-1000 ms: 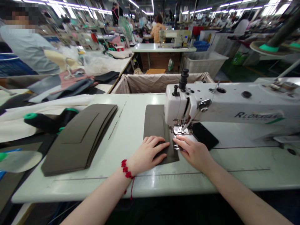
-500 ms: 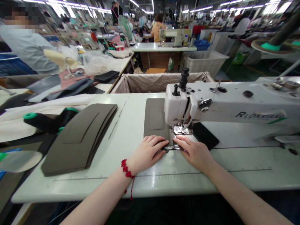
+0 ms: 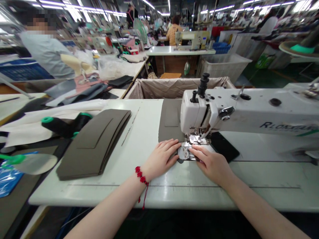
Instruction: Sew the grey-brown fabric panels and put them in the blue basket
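Note:
A grey-brown flat panel (image 3: pixel 170 122) lies on the white table under the head of a white sewing machine (image 3: pixel 239 113). Most of the panel now lies beyond the needle. My left hand (image 3: pixel 161 156), with a red bead bracelet at the wrist, lies flat with its fingers stretched out on the panel's near end. My right hand (image 3: pixel 211 162) rests beside it, fingertips pressing at the metal plate (image 3: pixel 185 152) just in front of the presser foot (image 3: pixel 198 139).
A stack of the same grey-brown panels (image 3: pixel 96 142) lies to the left, with black thread cones with green ends (image 3: pixel 63 126) beyond it. A cloth-lined bin (image 3: pixel 174 87) stands behind the table. A black flat piece (image 3: pixel 225 147) lies right of the needle. Other people work at tables behind.
The panel has travelled away from me under the presser foot, so less of it lies in front of the needle. Both hands have followed it toward the needle.

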{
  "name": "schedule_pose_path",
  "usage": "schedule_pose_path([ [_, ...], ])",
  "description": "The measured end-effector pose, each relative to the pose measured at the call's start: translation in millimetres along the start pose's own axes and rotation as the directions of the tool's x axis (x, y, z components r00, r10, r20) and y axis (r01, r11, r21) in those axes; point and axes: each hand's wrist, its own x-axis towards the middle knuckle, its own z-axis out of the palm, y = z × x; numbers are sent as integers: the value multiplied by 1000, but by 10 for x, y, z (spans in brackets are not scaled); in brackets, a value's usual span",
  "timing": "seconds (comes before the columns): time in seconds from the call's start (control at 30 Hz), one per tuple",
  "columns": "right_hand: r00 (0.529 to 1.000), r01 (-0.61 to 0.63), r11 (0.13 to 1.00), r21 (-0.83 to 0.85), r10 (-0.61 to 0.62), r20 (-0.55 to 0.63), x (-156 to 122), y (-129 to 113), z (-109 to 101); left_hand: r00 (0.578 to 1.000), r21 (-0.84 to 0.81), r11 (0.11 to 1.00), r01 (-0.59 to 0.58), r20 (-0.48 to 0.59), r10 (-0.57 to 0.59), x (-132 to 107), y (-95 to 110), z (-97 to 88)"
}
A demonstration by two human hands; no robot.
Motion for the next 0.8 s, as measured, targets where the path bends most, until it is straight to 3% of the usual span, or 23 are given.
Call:
schedule_pose_path([
  [0.8, 1000, 5, 1000, -1, -5, 1, -9, -4, 6, 999, 30, 999, 27, 32, -28, -7, -24, 45],
])
